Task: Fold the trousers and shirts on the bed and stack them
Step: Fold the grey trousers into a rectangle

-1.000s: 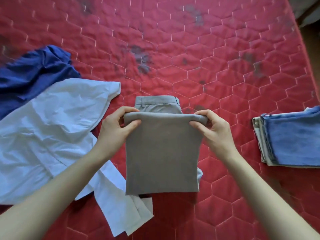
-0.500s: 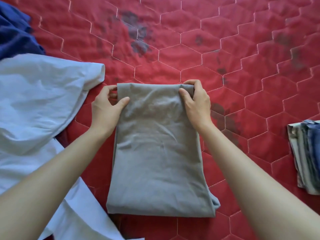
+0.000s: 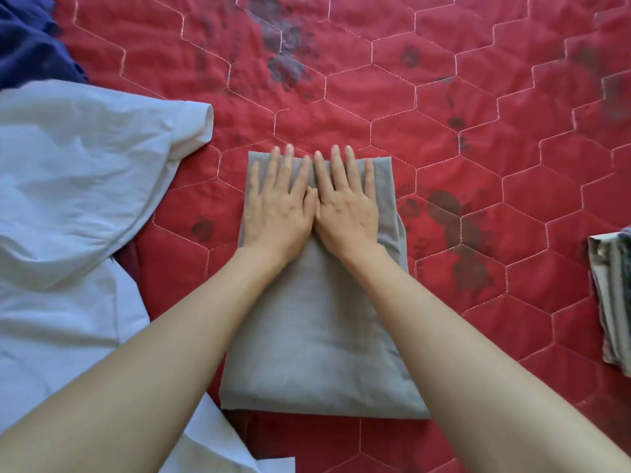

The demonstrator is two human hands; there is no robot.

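Both hands lay flat, fingers straight, side by side and touching on the far half of the folded grey trousers (image 3: 317,336), the left hand (image 3: 278,206) beside the right hand (image 3: 346,206), holding nothing. The trousers rested in the middle of the red quilted bed (image 3: 461,97). A pale blue shirt (image 3: 75,199) lay spread at the left with a dark blue garment (image 3: 30,46) beyond it, and a folded stack (image 3: 613,302) sat at the right edge.
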